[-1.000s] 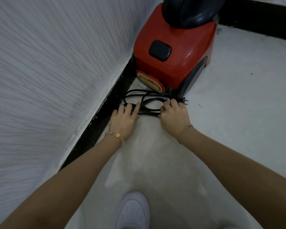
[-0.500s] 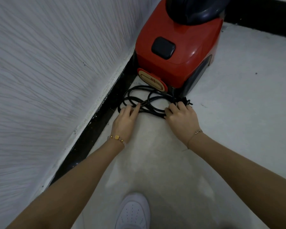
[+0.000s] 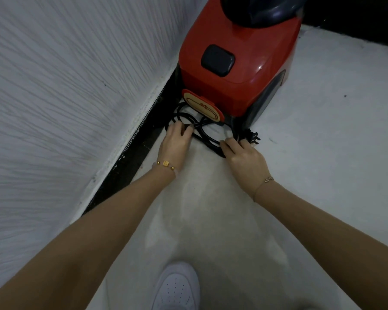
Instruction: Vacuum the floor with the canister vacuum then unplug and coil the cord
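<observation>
Progress check from the head view. The canister vacuum [image 3: 233,86] stands parked just beyond both hands, hard against the dark baseboard [image 3: 132,157] on the left hand's side. The plug [image 3: 252,137] lies loose on the floor [image 3: 323,153], just past the right hand's fingertips, with its prongs pointing away from the vacuum. I read the unplugging as done, and vacuuming looks finished too, since no hose or wand is in either hand. The cord [image 3: 211,146] lies on the floor in several overlapping loops between the hands and the vacuum's rear, roughly a figure-eight, so the coil is formed but loose. Left hand [image 3: 176,143]: fingers fairly straight, laid on the loop nearest the baseboard, pressing rather than grasping. Right hand [image 3: 246,159]: draped over the bundle's end beside the plug; I cannot tell whether it grips the strands or only rests on them. What is left, in my judgement, is to gather the loops tighter and settle the plug end against the coil. My white shoe [image 3: 177,287] sits well behind both hands.
</observation>
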### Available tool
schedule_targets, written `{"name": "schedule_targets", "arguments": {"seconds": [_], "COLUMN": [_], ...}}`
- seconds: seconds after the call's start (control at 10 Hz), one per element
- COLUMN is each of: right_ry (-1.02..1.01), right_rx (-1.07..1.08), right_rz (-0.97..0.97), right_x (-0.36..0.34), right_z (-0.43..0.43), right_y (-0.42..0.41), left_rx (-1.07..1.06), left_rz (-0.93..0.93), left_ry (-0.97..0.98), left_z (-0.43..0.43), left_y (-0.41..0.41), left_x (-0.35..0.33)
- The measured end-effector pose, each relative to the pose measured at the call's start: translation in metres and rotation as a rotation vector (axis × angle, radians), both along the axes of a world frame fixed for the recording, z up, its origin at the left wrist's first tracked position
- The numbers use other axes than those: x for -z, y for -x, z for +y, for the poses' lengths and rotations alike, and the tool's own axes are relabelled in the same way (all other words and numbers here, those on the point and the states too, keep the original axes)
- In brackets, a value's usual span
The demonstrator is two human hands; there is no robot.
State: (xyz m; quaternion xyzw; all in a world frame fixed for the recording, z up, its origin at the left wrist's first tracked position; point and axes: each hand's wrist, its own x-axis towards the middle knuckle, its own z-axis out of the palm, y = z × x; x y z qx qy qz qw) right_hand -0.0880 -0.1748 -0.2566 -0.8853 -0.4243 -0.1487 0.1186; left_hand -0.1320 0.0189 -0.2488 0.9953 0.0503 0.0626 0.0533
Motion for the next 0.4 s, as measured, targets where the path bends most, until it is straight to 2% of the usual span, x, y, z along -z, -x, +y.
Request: {"name": "schedule_targets", "arguments": {"seconds": [0.1,0.2,0.3,0.4], "right_ry": [0.011,0.106,0.187,0.285], "right_rx": [-0.064,-0.031,0.003,-0.009], "right_rz": [0.058,0.151,0.389,0.573], "right_x": [0.004,0.005,-0.025,-0.06], "right_z": [-0.014,-0.032,-0.042,-0.064], "right_y": [0.003,0.02,0.041,0.059], "left_rx": [-0.05,-0.056,-0.082,-0.13], "left_rz": [-0.055,-0.014,0.182,0.46], "left_ry": [0.052,-0.011,0.02,0.207], "left_z": [-0.008,-0.01,-0.016,-0.02], "left_y": [0.01,0.02,0.024,0.03], "left_x": [0.006,0.005,-0.014,-0.044]}}
